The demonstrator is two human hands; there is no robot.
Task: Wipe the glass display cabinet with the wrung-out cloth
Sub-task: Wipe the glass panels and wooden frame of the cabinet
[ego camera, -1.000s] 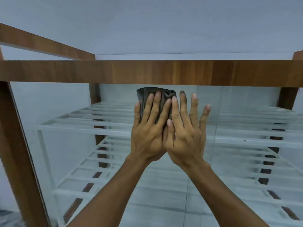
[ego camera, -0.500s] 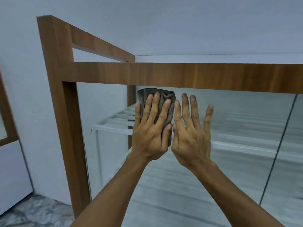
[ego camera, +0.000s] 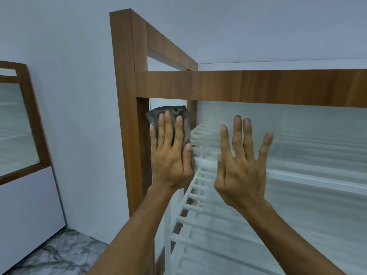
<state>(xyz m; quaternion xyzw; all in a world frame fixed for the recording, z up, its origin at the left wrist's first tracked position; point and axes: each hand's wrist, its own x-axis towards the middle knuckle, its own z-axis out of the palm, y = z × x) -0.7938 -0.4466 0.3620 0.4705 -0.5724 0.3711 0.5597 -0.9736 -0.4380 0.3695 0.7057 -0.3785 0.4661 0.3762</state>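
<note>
Single head camera, close to cabinet front, facing forward, perhaps slightly leftward; motion-blurred.

My cloth dark grey; frame brown wood-grain; racks white; wall pale blue-grey; floor white marble, grey-veined.

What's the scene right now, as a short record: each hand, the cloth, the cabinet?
left hand: flat, fingers straight, presses the cloth on the glass
cloth: grey, folded, at the glass's upper left corner, beside the wooden post
right hand: open, fingers spread, holds nothing, right of the cloth
cabinet: wood-framed, white slatted shelves behind the glass
</note>
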